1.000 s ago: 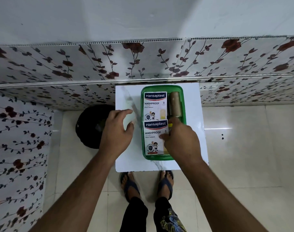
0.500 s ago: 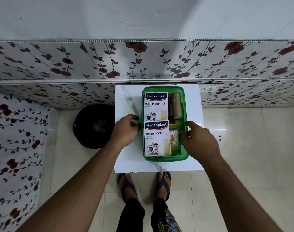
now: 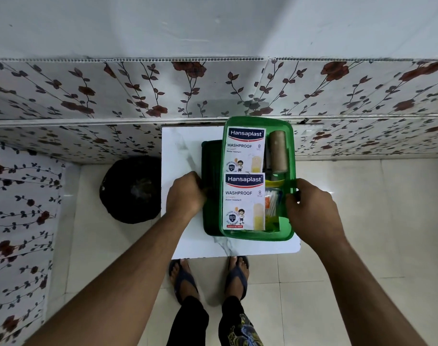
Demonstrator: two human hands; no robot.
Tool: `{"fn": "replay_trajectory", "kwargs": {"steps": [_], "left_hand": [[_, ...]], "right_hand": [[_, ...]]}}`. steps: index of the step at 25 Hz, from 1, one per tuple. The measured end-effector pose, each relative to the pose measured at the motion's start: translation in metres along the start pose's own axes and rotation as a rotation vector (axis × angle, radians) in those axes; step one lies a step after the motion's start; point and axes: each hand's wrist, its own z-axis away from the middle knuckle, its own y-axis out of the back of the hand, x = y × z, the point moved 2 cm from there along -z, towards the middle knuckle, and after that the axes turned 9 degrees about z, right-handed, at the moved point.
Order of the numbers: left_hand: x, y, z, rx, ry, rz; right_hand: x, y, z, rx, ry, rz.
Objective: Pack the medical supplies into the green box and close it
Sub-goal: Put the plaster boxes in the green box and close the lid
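Held the green box (image 3: 289, 156) with the right hand (image 3: 312, 211) pinching its side. Gripped the dark lid (image 3: 210, 186) with the left hand (image 3: 186, 196). Packed with 2 plaster packs (image 3: 244, 201).

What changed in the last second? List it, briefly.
The right hand left the near plaster box and gripped the green box by its right rim; the box shifted right. The left hand closed on a dark green lid, now showing at the box's left. Contents and white table stayed put.
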Motion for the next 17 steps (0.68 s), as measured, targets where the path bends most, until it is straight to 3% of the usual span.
{"fn": "replay_trajectory", "kwargs": {"steps": [2,4,6,10,17], "left_hand": [[0.004,0.002,0.001,-0.029,0.021,0.009],[0.007,0.016,0.010,-0.033,0.074,0.164],[0.009,0.042,0.026,0.066,0.087,0.228],[0.028,0.090,0.068,0.282,0.012,0.083],[0.074,0.077,0.086,0.346,-0.104,-0.106]], "right_hand": [[0.007,0.003,0.001,-0.008,-0.027,-0.012],[0.014,0.003,0.003,-0.020,-0.040,-0.006],[0.017,0.002,0.004,-0.043,-0.049,-0.002],[-0.002,-0.015,0.003,-0.115,-0.008,-0.035],[-0.037,-0.043,-0.001,-0.155,0.061,-0.152]]}}
